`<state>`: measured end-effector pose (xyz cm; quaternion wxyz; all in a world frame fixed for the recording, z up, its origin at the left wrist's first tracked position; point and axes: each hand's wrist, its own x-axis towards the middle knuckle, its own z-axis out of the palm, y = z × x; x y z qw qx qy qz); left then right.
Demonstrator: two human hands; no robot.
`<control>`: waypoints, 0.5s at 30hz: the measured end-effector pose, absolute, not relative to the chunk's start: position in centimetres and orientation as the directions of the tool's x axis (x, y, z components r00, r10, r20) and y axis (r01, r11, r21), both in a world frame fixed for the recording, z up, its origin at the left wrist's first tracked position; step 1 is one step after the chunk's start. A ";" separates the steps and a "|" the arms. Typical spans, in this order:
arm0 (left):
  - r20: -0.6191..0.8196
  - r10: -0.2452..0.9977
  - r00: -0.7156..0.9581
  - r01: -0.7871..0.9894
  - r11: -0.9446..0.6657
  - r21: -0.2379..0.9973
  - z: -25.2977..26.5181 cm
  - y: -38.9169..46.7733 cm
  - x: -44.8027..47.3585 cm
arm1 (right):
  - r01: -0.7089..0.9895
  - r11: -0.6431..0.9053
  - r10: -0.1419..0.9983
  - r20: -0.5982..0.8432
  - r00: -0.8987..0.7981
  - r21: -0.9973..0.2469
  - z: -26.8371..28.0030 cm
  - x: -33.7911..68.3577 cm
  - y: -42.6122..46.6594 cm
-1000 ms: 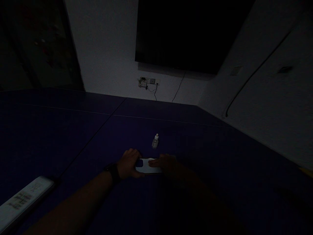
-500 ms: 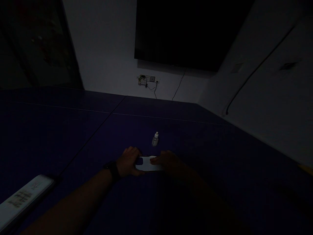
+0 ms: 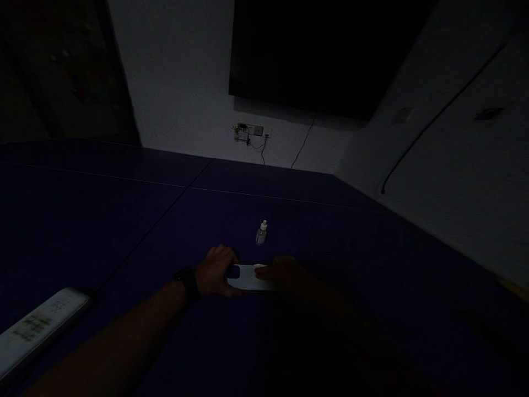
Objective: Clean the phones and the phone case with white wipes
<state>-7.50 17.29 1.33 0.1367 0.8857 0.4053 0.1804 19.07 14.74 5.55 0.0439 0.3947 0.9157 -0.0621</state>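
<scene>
A pale phone case point(image 3: 248, 279) with a camera cutout at its left end lies on the dark blue surface. My left hand point(image 3: 215, 272), with a dark watch on the wrist, grips the case's left end between thumb and fingers. Over the right part of the case, my right hand point(image 3: 285, 273) presses its fingers down on a small white pad point(image 3: 259, 267); the pad is mostly hidden and its material is unclear in the dark. Just beyond the case stands a small clear bottle point(image 3: 260, 237) with a white dropper-like cap.
A white power strip point(image 3: 45, 325) lies at the lower left, its dark cord point(image 3: 144, 234) running away towards the wall. On the far wall are sockets with plugs and cables point(image 3: 250, 132), below a large dark screen point(image 3: 322, 60). Another cable point(image 3: 438, 113) hangs on the right wall.
The view has shifted slightly. My left hand still holds the case, while my right hand has moved only slightly over it. The bottle stays in place.
</scene>
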 end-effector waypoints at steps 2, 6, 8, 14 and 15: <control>0.201 0.773 0.602 0.676 -0.627 0.387 1.4 17.2 -7.4 | 0.688 0.714 0.684 -0.081 -0.725 -0.132 4.5 19.2 15.2; 0.189 0.789 0.584 0.698 -0.607 0.380 1.6 17.1 -7.3 | 0.691 0.710 0.694 -0.032 -0.720 -0.137 2.9 19.8 16.4; 0.183 0.791 0.583 0.702 -0.605 0.376 1.6 17.1 -7.3 | 0.703 0.698 0.709 -0.011 -0.705 -0.139 2.6 20.1 16.7; 0.183 0.781 0.597 0.694 -0.617 0.372 1.6 17.4 -7.3 | 0.619 0.767 0.625 -0.020 -0.780 -0.169 3.2 19.6 16.7; 0.173 0.778 0.605 0.692 -0.620 0.370 1.6 17.4 -7.3 | 0.624 0.765 0.628 -0.029 -0.777 -0.162 3.2 19.4 16.7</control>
